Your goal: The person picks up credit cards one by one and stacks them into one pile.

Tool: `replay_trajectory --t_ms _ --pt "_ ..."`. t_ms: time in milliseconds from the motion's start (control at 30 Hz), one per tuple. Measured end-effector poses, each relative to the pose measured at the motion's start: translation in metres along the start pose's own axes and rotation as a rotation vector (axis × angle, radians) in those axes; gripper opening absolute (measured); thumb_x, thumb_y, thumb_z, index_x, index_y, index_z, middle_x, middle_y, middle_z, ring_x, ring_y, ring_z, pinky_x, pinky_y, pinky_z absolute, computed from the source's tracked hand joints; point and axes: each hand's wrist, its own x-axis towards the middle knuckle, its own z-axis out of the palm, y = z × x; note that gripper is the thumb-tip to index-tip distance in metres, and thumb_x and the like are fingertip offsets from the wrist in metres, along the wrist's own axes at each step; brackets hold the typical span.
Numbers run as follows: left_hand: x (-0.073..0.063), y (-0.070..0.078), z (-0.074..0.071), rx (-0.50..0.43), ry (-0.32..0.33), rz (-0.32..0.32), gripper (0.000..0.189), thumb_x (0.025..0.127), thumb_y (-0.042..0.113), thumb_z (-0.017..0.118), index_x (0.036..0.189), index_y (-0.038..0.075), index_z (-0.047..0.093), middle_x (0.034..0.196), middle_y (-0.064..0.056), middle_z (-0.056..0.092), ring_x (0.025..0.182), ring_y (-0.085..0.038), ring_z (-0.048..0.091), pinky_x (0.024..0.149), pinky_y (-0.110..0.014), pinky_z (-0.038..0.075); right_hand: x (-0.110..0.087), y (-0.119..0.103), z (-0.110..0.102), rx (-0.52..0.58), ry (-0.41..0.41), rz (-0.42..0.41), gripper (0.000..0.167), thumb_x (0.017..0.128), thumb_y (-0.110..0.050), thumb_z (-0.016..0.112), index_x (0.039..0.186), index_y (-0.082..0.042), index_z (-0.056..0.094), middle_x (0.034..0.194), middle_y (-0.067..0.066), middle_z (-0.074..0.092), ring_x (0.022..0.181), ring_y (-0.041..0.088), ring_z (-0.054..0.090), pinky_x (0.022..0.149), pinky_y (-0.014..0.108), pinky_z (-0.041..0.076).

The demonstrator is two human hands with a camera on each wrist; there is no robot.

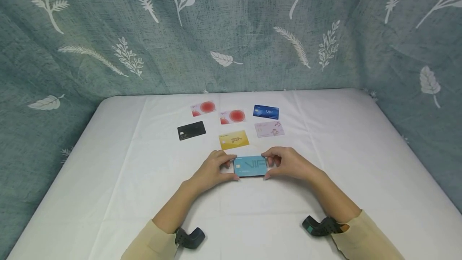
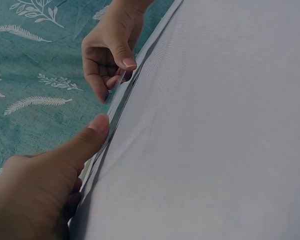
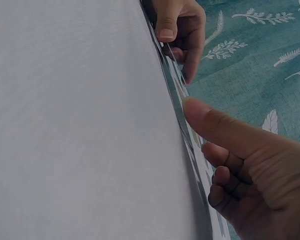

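Note:
A light blue VIP card (image 1: 250,166) lies level between my two hands in the head view, near the middle of the white table. My left hand (image 1: 212,171) pinches its left end, thumb at the near edge and a fingertip at the far edge. In the same manner my right hand (image 1: 289,163) pinches the right end. A dark line shows under the near edge; I cannot tell whether another card lies below. Just beyond is a yellow card (image 1: 234,140). Both wrist views show the held card almost edge-on, between the left thumb (image 2: 96,130) and the right thumb (image 3: 202,117).
Further back on the white tablecloth (image 1: 108,163) lie a black VIP card (image 1: 191,131), two red-circle cards (image 1: 203,108), a blue VIP card (image 1: 266,112) and a pale pink card (image 1: 269,129). A green leaf-patterned curtain (image 1: 231,31) hangs behind the table.

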Motion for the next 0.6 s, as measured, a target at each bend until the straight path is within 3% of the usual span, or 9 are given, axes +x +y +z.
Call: replay_trajectory --t_ms 600 --pt "0.0020 -0.0040 -0.0011 0.040 -0.051 0.015 0.061 0.074 0.039 0.079 0.126 0.011 0.062 0.084 0.009 0.044 0.091 -0.010 0.040 0.074 -0.024 0.038 0.0003 0.0037 0.0036 -0.041 -0.038 -0.006 0.057 0.065 -0.024 0.087 0.112 0.001 0.065 0.080 -0.004 0.056 0.070 0.011 0.047 0.060 0.021 0.040"
